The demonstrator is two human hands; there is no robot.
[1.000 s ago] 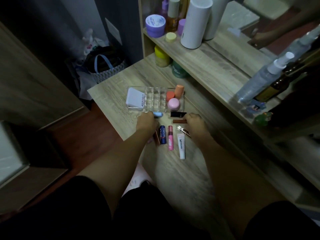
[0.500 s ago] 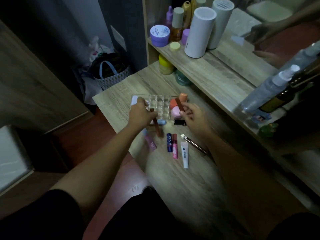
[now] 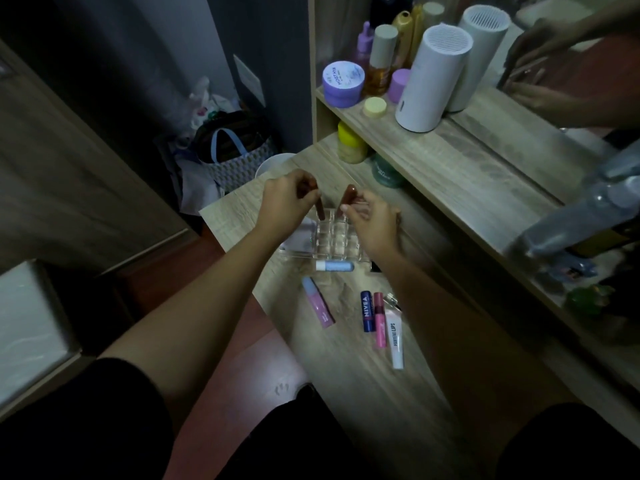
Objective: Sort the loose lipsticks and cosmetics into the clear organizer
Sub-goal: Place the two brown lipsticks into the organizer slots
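Observation:
The clear organizer [image 3: 330, 242] sits on the wooden table, partly hidden by both hands. My left hand [image 3: 284, 202] holds a brown lipstick [image 3: 77, 209] upright over the organizer's far slots. My right hand [image 3: 372, 223] grips a second brown lipstick [image 3: 348, 195], tilted above the same area. Loose on the table nearer me lie a light blue tube [image 3: 335, 266], a pink-lilac tube [image 3: 318, 302], a blue Nivea stick [image 3: 367, 311], a pink lip tube [image 3: 380, 319] and a white tube [image 3: 396, 339]. A thin wand [image 3: 391, 300] peeks out beside my right forearm.
A raised shelf [image 3: 450, 161] with a mirror runs along the right, holding a purple jar [image 3: 343, 83], bottles and a white cylinder [image 3: 433, 77]. A yellow-lidded jar [image 3: 351, 143] and green jar [image 3: 384, 171] stand under it. A bag [image 3: 235, 150] sits on the floor beyond the table's left edge.
Both hands picked up brown lipsticks from the table and lifted them over the organizer's far slots. The pink-lilac tube, hidden before, now lies uncovered. The camera view shifted closer.

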